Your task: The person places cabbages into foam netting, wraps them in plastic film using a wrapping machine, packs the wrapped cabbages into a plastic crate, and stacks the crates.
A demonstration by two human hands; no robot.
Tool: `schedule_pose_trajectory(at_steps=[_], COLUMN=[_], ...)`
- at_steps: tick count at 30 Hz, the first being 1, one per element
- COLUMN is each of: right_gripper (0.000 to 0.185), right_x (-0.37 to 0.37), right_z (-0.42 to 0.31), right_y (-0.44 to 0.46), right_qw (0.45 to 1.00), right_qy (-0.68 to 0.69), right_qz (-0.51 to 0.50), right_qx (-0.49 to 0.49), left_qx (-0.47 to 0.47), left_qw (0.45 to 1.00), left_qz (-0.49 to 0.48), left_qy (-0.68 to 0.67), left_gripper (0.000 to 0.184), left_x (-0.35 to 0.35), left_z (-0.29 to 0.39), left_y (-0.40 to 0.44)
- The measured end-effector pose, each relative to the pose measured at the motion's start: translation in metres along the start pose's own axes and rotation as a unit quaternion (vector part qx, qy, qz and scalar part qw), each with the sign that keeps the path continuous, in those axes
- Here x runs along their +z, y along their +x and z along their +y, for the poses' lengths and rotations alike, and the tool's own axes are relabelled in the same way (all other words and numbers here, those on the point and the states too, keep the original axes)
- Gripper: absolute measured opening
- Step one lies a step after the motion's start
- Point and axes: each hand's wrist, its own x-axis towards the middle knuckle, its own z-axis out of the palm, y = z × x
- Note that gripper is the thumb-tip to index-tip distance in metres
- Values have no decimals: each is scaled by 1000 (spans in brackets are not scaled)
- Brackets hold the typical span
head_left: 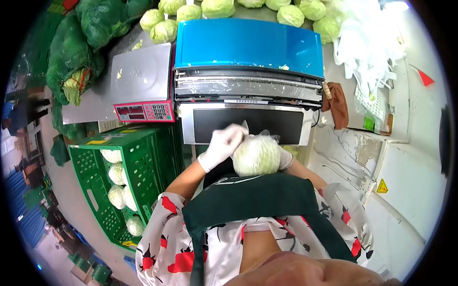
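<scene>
A pale green cabbage (pixel 257 156), covered in clear plastic film, is held close in front of the dark green apron (pixel 253 198). My right hand (pixel 286 158), in a white glove, grips it from the right side, with the fingers mostly hidden behind it. At the cabbage's upper left, my gloved left hand (pixel 224 145) is closed and slightly blurred, pinching what looks like loose plastic film (pixel 245 127). Just beyond both hands lies the black plate (pixel 248 125) of a film wrapping machine with a blue cover (pixel 248 45).
A scale (pixel 141 76) stands left of the machine. Below it, a green crate (pixel 143 162) holds several cabbages. More cabbages (pixel 218 8) line the back, with green net sacks (pixel 71 52) at far left. White plastic bags (pixel 367 43) and a brown cloth (pixel 337 107) are on the right.
</scene>
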Motion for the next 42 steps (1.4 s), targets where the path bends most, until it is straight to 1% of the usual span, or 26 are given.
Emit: schedule_pose_trajectory(at_steps=[1, 3, 4, 5, 6, 7, 8, 9, 10, 11, 13, 14, 15, 16, 18, 19, 20, 22, 23, 24, 28, 32, 35, 39, 41, 42], right_gripper=[34, 32, 31, 30, 26, 21, 19, 17, 14, 11, 28, 40, 60, 77, 101, 104, 107, 112, 114, 116, 129, 146, 149, 138, 107, 98], right_x=[23, 36, 41, 45, 54, 36, 19, 29, 31, 45, 24, 23, 12, 13, -9, -22, -29, -38, -42, -47, -65, -62, -56, -57, -73, -84], right_z=[-20, -40, -47, -58, -62, -61, -65, -80, -103, -131, -194, -231, -267, -301, -368, -399, -428, -477, -499, -518, -579, -621, -638, -655, -663, -666], right_y=[3, 10, 10, 11, 2, 7, 0, -7, -10, -10, -4, 1, 8, 16, 43, 63, 83, 122, 143, 165, 241, 280, 288, 275, 271, 271], right_qw=[999, 998, 998, 997, 984, 880, 753, 589, 587, 656, 679, 623, 619, 614, 499, 476, 465, 424, 394, 364, 327, 306, 345, 570, 619, 657], right_qy=[27, -64, -65, -68, -165, -446, -608, -738, -720, -633, -575, -602, -582, -585, -682, -695, -702, -721, -734, -745, -755, -773, -772, -712, -669, -620], right_qz=[-32, -8, -1, 5, 47, 137, 221, 296, 259, 298, 342, 365, 374, 411, 363, 343, 345, 364, 381, 397, 442, 488, 476, 301, 254, 240], right_qx=[2, 9, 20, 29, -38, -88, -120, -144, -265, -284, -303, -342, -372, -333, -393, -417, -416, -410, -402, -394, -357, -266, -242, -279, -324, -355], left_qx=[-72, -65, -87, -91, -39, 11, -78, -167, -173, -177, -212, -206, -172, -145, -36, -7, 51, -5, 18, -7, -62, -82, -166, -286, -235, -241], left_qw=[983, 946, 913, 959, 976, 987, 945, 834, 793, 749, 770, 811, 840, 825, 825, 758, 781, 715, 694, 673, 574, 469, 388, 340, 395, 427], left_qz=[70, 127, 91, 113, 75, 35, -147, -194, -217, -240, -168, -88, -8, 76, 282, 368, 385, 622, 695, 688, 788, 848, 886, 879, 856, 834], left_qy=[-153, -290, -389, -243, -203, -159, -282, -488, -542, -591, -577, -540, -514, -541, -488, -539, -490, -319, -187, -272, -217, -232, -193, 171, 235, 255], left_gripper=[7, 11, 17, 34, 43, 52, 65, 73, 77, 82, 89, 91, 95, 97, 88, 82, 78, 73, 67, 65, 73, 72, 61, 55, 53, 51], left_x=[1, 13, 10, 16, 14, 10, -4, -6, -10, -19, -31, -40, -56, -76, -126, -165, -185, -213, -223, -237, -247, -242, -234, -263, -255, -270], left_z=[11, 53, 38, 27, 31, 35, 36, 59, 62, 63, 46, 47, 60, 61, 68, 62, 87, 123, 119, 124, 98, 63, 69, 58, 89, 86], left_y=[12, 38, 41, 41, 40, 37, 30, 25, 19, 13, 0, -6, -16, -28, -47, -88, -101, -136, -151, -172, -240, -337, -383, -409, -300, -290])
